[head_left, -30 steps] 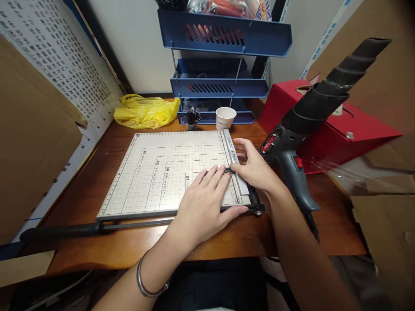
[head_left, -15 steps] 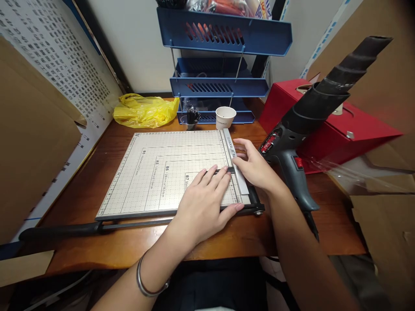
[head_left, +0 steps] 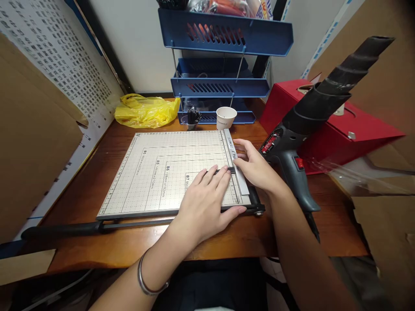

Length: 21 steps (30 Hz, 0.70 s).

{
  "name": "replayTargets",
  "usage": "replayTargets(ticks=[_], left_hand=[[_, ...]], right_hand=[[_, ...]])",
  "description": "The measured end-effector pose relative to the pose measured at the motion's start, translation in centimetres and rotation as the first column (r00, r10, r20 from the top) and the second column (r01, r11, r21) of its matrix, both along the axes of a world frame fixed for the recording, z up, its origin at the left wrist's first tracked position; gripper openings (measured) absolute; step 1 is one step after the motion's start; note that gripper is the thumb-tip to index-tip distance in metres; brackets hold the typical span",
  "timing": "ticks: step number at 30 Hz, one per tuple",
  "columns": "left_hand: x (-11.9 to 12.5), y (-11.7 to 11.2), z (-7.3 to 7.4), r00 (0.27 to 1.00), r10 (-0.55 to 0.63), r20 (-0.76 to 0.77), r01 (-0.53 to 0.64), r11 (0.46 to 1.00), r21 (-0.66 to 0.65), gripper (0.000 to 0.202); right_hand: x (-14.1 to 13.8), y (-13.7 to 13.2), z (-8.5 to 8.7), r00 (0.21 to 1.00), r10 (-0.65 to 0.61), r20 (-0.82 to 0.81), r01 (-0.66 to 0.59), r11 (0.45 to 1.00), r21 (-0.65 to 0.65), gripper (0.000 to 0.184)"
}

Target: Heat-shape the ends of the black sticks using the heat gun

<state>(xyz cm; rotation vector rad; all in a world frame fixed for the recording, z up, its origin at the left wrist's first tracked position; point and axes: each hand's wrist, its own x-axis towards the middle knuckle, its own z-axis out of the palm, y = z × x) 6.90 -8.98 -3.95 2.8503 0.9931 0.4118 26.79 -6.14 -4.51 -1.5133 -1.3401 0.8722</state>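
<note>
Two hands (head_left: 204, 203) (head_left: 256, 168), one paper cutter (head_left: 129, 185), three blue trays (head_left: 266, 39), one white cup (head_left: 226, 119), one heat gun (head_left: 300, 116)

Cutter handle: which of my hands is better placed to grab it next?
Probably your left hand: the handle lies out on that side, while your right hand is farther off, at the metal guide. One catch: the left hand lies partly over the black strips.

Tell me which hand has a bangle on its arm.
The left hand, lying palm down over the paper cutter's gridded board: a metal bangle circles that forearm. The right hand, beside the silver strip, shows none.
</note>
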Motion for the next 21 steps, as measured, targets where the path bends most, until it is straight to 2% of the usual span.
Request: replayTargets(ticks=[9,16,21], left_hand=[[0.21,-0.13,0.16,1.000,-0.005,-0.011,0.005,1.000,-0.017,0.083],[0.19,-0.02,0.09,1.000,-0.003,-0.010,0.003,1.000,-0.021,0.084],[0.17,-0.05,0.16,1.000,-0.001,-0.007,0.001,1.000,-0.028,0.084]], right_hand=[[0.04,-0.09,-0.01,0.998,0.042,0.043,-0.043,0.999,0.005,0.061],[0.18,-0.07,-0.40,0.997,0.064,0.051,-0.068,0.995,0.069,0.067],[0.10,-0.12,-0.19,0.997,0.058,0.054,-0.062,0.995,0.075,0.065]])
